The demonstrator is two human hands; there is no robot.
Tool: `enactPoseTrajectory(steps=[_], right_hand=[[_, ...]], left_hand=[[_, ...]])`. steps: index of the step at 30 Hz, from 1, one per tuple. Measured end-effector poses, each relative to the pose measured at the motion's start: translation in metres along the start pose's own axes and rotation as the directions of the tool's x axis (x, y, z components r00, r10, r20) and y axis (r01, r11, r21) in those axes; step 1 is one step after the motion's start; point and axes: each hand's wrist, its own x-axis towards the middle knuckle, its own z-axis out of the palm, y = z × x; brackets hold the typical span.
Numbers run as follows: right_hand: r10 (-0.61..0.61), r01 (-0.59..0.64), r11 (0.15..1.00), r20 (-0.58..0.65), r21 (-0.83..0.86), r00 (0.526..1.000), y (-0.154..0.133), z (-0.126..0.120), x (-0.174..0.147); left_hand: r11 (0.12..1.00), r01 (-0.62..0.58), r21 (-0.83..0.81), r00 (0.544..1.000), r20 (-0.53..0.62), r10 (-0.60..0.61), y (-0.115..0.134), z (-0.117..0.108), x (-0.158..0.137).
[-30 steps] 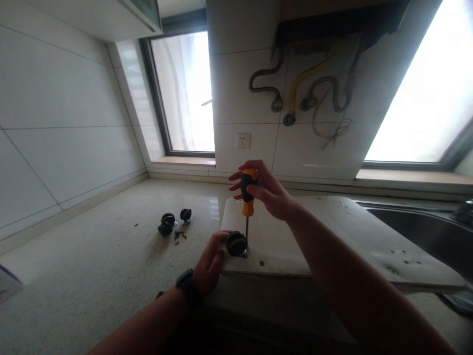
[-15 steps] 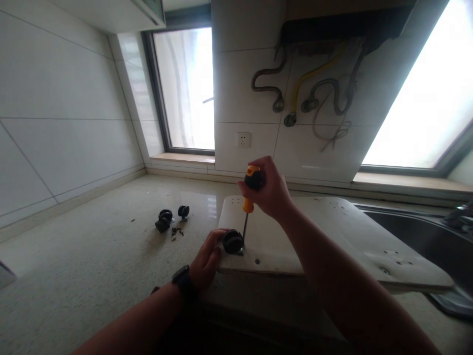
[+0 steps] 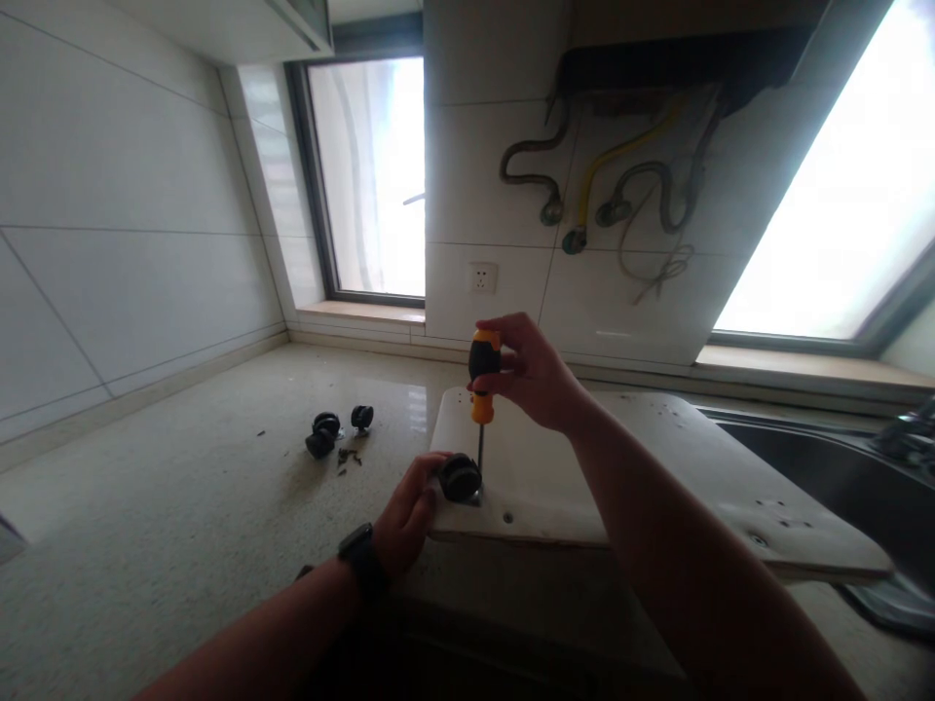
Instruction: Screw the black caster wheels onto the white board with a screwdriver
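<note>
My right hand (image 3: 530, 370) is closed round the handle of a yellow and black screwdriver (image 3: 483, 375). The screwdriver stands nearly upright, its tip down at the metal plate of a black caster wheel (image 3: 462, 477). That caster sits at the near left corner of a white board (image 3: 547, 487), which lies on the counter. My left hand (image 3: 410, 511), with a dark watch on its wrist, is closed against the caster and the board's left edge. Its fingertips are partly hidden behind the wheel.
Several loose black casters (image 3: 322, 434) lie on the speckled counter (image 3: 219, 467) to the left, with small screws (image 3: 349, 458) near them. On the right the board reaches over the edge of a metal sink (image 3: 796, 467). A socket (image 3: 482, 277) and pipes are on the tiled wall.
The screwdriver's handle has tipped slightly left to stand straighter, and my right hand has shifted its fingers on it. My left hand and the caster stay in place.
</note>
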Motion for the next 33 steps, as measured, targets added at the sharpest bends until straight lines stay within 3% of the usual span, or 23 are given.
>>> enactPoseTrajectory(steps=[3,5,9,12,14,17,20,22,24,26,28,31,33], right_hand=[[-0.134,0.068,0.957,-0.221,-0.282,0.966,0.009,0.006,-0.001],[-0.163,0.089,0.945,-0.219,-0.315,0.962,0.014,0.01,-0.002],[-0.093,0.093,0.996,-0.02,-0.007,0.995,0.015,0.016,-0.002],[-0.004,-0.025,0.977,0.134,0.211,0.991,0.008,0.013,-0.002],[0.034,-0.089,0.955,0.191,0.284,0.981,0.003,0.009,-0.002],[0.026,-0.087,0.947,0.198,0.308,0.98,-0.001,0.005,-0.002],[0.03,-0.056,0.975,0.125,0.215,0.992,0.002,0.007,-0.001],[0.014,-0.013,0.999,-0.034,0.047,0.999,0.005,0.009,-0.001],[-0.068,0.041,0.989,-0.192,-0.145,0.979,0.008,0.011,-0.001],[-0.126,0.073,0.967,-0.21,-0.243,0.97,0.007,0.011,-0.001],[-0.097,0.071,0.979,-0.13,-0.189,0.987,0.004,0.008,-0.001],[0.011,-0.013,0.996,0.026,0.088,1.0,-0.004,-0.001,-0.001],[0.057,-0.09,0.961,0.133,0.262,0.989,-0.008,-0.007,-0.002]], left_hand=[[1.0,0.007,0.002,1.0,-0.008,-0.007,-0.002,0.0,-0.001],[1.0,0.013,0.008,1.0,-0.014,-0.013,-0.002,0.0,-0.001],[1.0,0.005,0.001,1.0,-0.021,-0.005,0.001,0.002,0.001],[1.0,-0.014,-0.024,1.0,-0.027,0.013,0.002,0.003,0.002],[0.999,-0.016,-0.033,0.999,-0.029,0.015,0.002,0.003,0.002],[1.0,-0.009,-0.027,1.0,-0.025,0.009,0.001,0.003,0.001],[1.0,0.007,-0.011,1.0,-0.012,-0.007,-0.001,0.001,-0.001],[1.0,0.008,0.002,1.0,-0.003,-0.007,-0.002,0.0,-0.001],[1.0,-0.003,0.015,1.0,-0.003,0.003,-0.003,0.0,-0.001],[1.0,-0.014,0.02,1.0,-0.011,0.014,-0.002,0.0,-0.001],[1.0,-0.014,0.011,1.0,-0.016,0.014,-0.002,0.0,-0.001],[1.0,-0.008,-0.017,1.0,-0.025,0.008,-0.002,0.001,0.0],[1.0,-0.008,-0.029,1.0,-0.024,0.007,-0.002,0.002,0.0]])
